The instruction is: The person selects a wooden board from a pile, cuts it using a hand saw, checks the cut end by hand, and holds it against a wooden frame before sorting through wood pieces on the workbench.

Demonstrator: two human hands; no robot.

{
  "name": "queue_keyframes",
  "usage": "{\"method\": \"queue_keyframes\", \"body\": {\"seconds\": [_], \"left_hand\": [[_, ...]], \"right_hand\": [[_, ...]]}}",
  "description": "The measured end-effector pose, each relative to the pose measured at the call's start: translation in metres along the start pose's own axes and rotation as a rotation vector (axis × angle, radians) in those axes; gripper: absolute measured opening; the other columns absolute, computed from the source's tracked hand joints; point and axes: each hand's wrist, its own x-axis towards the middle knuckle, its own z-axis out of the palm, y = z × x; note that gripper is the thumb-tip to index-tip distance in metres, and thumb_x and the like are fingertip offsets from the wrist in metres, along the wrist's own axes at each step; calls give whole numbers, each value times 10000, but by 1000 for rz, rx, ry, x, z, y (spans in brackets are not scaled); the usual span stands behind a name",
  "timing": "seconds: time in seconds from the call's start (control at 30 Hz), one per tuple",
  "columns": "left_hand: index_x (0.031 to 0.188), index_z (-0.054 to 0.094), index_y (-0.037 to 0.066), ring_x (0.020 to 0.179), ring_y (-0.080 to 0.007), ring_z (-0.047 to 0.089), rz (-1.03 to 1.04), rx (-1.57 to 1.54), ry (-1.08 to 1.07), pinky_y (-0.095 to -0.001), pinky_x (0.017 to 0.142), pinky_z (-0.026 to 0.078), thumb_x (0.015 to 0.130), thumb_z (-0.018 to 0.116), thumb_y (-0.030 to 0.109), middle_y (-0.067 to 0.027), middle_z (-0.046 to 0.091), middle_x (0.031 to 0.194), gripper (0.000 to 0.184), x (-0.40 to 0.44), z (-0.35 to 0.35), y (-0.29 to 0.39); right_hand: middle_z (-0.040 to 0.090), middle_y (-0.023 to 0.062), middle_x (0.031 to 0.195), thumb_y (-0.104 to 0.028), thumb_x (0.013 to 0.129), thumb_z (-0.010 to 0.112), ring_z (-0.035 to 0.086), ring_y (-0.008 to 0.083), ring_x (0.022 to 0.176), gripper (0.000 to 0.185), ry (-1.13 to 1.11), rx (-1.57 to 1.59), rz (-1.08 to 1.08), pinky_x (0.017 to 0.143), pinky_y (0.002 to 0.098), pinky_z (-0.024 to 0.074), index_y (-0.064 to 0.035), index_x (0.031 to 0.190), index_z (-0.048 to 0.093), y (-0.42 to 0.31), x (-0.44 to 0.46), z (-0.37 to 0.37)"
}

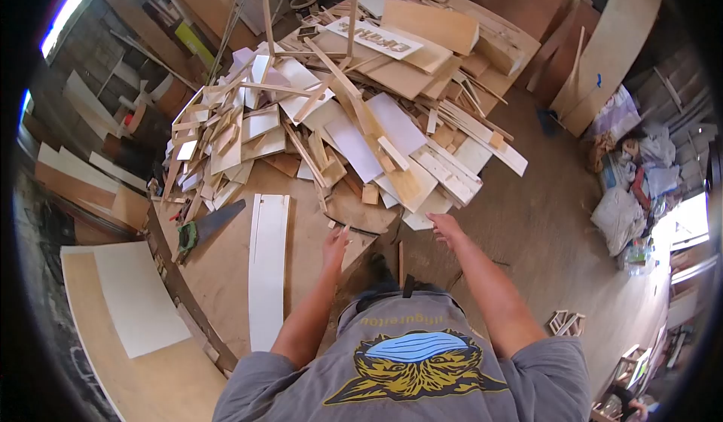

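Observation:
My left hand (335,247) is closed over the worktable, its fingertips at a thin, dark, slightly curved strip (361,231) that sticks out to the right. My right hand (446,230) is held out with bent fingers drawn together, near the tip of a pale board (419,217). Whatever may be in those fingers is too small to make out. Left of my left hand lies a long white board (269,271). A handsaw (215,225) with a green handle rests farther left on the table.
A large heap of wood offcuts (248,132) covers the back of the table (215,260). Sheets of board (135,309) lie at lower left. Plastic bags (619,213) sit along the right wall. A small wooden frame (566,322) lies on the floor.

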Motion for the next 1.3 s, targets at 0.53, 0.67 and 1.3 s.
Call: {"method": "queue_keyframes", "body": {"seconds": [0.53, 0.67, 1.3], "left_hand": [[1398, 525, -30, 1169, -256, 611, -115, -233, 39, -396, 1005, 468, 855, 825, 402, -146, 627, 1342, 757, 186, 142, 114], [1301, 597, -28, 1094, -270, 642, -214, -134, 277, -439, 938, 514, 824, 856, 396, -144, 670, 1255, 688, 226, 155, 118], [1168, 639, -81, 905, -225, 693, -150, -560, 173, -367, 791, 561, 874, 814, 248, -129, 706, 1087, 475, 196, 209, 185]], "right_hand": [[676, 101, 1044, -362, 854, 806, 659, 284, 895, 462, 240, 396, 163, 759, 450, 563, -65, 1164, 635, -48, 122, 17], [665, 147, 1184, -290, 826, 835, 662, 248, 999, 544, 206, 361, 158, 737, 407, 556, 10, 1227, 623, -82, 105, 22], [665, 155, 1240, -293, 973, 650, 681, 273, 1080, 482, 175, 644, -167, 939, 410, 557, 17, 1332, 565, -178, 92, -55]]}}
